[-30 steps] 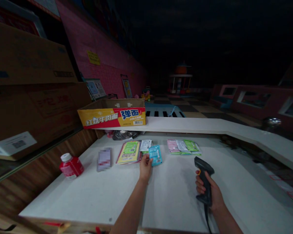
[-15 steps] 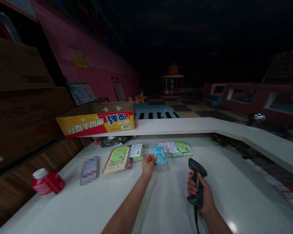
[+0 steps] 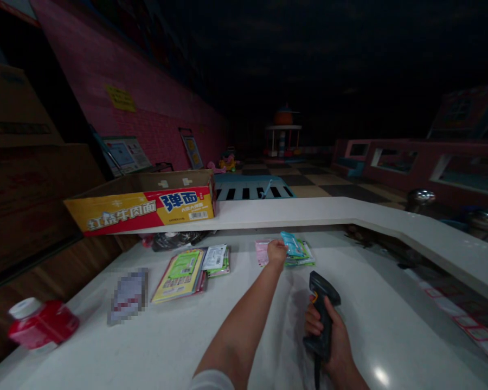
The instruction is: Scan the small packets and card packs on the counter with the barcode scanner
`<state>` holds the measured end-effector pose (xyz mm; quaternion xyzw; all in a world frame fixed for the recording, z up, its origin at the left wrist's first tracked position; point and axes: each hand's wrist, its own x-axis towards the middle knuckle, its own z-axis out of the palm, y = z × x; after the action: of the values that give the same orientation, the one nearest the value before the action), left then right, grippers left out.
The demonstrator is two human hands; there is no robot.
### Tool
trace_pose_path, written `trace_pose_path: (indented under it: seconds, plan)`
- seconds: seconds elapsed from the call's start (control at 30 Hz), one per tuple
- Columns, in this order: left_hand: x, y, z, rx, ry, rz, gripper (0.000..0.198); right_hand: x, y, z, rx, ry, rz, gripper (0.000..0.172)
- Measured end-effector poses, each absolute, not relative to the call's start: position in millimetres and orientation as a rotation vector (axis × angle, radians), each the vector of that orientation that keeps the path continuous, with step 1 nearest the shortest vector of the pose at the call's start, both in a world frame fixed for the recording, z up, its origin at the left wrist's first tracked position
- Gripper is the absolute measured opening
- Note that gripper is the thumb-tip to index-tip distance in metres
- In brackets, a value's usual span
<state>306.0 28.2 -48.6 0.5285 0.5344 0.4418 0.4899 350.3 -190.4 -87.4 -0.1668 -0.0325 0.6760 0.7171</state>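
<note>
My left hand (image 3: 277, 253) pinches the edge of a blue packet (image 3: 293, 245) over the right-hand pile. Beneath it lie green packets (image 3: 308, 257) and a pink one (image 3: 262, 251), partly covered by my hand. In my right hand (image 3: 335, 336) is a black barcode scanner (image 3: 323, 303), its fingers wrapped round the handle and its head tilted up to the left. The scanner's cable runs down out of view. Left of my forearm sits another stack, with a yellow packet (image 3: 166, 290), a green packet (image 3: 185, 264) and a white packet (image 3: 215, 256).
A red bottle with a white cap (image 3: 44, 325) lies at the left, near a blurred-out item (image 3: 128, 295). An open noodle carton (image 3: 146, 211) stands on the raised white ledge (image 3: 284, 214) along the counter's back. Brown boxes (image 3: 32, 200) are stacked at far left.
My left hand has carried the blue packet right and away from me, onto the right-hand pile. The scanner stays in my right hand. The whole view has shifted slightly.
</note>
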Motion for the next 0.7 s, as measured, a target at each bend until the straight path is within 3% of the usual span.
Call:
trace_pose_path:
  seconds: [0.33,0.43,0.57,0.7]
  plan:
    - [307,23,-42,1.710,1.600,0.925,0.023,347,-191,-81,-0.437,-0.120,1.473,0.028]
    - [300,12,-33,1.994,1.679,0.780,0.019,348,-190,-83,-0.430,-0.092,1.478,0.026]
    - [291,2,-32,2.420,1.529,0.749,0.030,348,-191,-84,-0.414,-0.074,1.486,0.026]
    - [289,0,-39,2.489,1.475,0.705,0.040,348,-191,-83,-0.400,-0.091,1.484,0.027]
